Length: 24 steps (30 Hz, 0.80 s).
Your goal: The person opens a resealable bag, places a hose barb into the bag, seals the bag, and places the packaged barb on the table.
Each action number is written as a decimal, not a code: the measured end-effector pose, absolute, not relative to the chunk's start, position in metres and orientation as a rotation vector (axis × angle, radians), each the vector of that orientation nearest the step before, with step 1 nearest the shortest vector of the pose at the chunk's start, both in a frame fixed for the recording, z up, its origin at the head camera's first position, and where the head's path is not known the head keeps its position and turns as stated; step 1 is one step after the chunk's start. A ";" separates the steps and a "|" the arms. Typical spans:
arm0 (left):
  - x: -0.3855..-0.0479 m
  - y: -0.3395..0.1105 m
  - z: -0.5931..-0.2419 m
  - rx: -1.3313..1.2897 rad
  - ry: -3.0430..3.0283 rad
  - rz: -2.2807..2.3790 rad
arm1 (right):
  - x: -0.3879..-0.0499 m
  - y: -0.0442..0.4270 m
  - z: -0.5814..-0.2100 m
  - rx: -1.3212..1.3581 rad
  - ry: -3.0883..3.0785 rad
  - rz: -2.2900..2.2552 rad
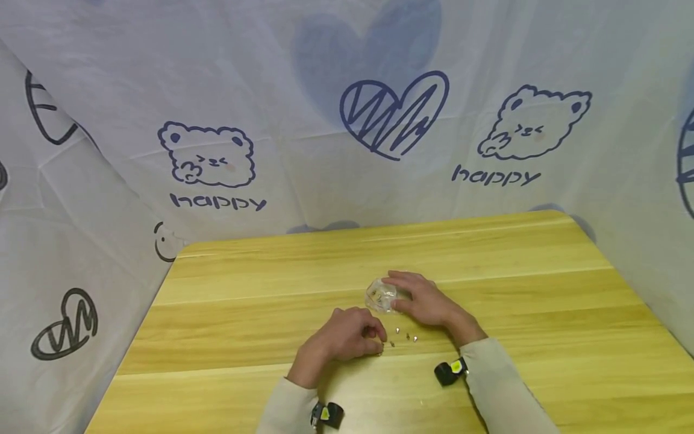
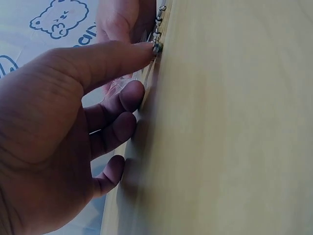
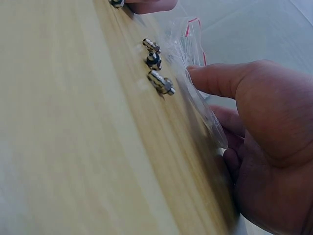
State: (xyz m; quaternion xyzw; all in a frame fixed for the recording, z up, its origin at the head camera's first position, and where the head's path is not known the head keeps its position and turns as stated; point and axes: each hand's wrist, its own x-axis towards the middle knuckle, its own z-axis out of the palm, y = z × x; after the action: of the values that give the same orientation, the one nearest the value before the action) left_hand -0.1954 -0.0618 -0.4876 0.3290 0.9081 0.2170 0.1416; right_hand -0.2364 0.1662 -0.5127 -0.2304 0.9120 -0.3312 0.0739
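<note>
My left hand is low over the table with its fingers bent. Its thumb and forefinger pinch a small metal fitting at the tabletop; the forefinger is mostly hidden behind the thumb in the left wrist view. My right hand holds a clear zip bag with a red seal line, thumb on the near side and fingers behind. A few small pieces show inside the bag. Between the hands lie several loose brass-and-silver fittings, apart from both hands.
The wooden table reaches back to a white cloth printed with bears and hearts. Black cameras are strapped on both wrists, the left wrist camera and the right wrist camera, close above the table.
</note>
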 end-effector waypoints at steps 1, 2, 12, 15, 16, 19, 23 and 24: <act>-0.195 -0.062 -0.487 0.956 2.617 0.627 | -0.236 0.166 -0.513 -0.698 2.743 -0.989; -0.195 -0.062 -0.487 0.963 2.614 0.629 | -0.236 0.167 -0.513 -0.699 2.745 -0.990; -0.195 -0.060 -0.488 0.983 2.648 0.593 | -0.237 0.167 -0.512 -0.720 2.757 -0.989; -0.195 -0.059 -0.488 0.977 2.668 0.576 | -0.237 0.167 -0.512 -0.724 2.761 -0.983; -0.195 -0.058 -0.488 0.975 2.674 0.570 | -0.237 0.167 -0.512 -0.725 2.762 -0.980; -0.193 -0.057 -0.488 0.960 2.682 0.548 | -0.237 0.166 -0.512 -0.724 2.764 -0.983; -0.192 -0.057 -0.487 0.937 2.672 0.559 | -0.236 0.166 -0.512 -0.719 2.755 -0.986; -0.192 -0.058 -0.487 0.931 2.667 0.582 | -0.236 0.166 -0.512 -0.716 2.750 -0.987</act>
State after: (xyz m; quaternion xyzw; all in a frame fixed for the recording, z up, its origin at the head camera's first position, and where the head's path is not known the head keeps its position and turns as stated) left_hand -0.1918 -0.0582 -0.4870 0.3201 0.9170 0.2001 0.1286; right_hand -0.2359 0.1661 -0.5118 -0.2376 0.9121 -0.3274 0.0667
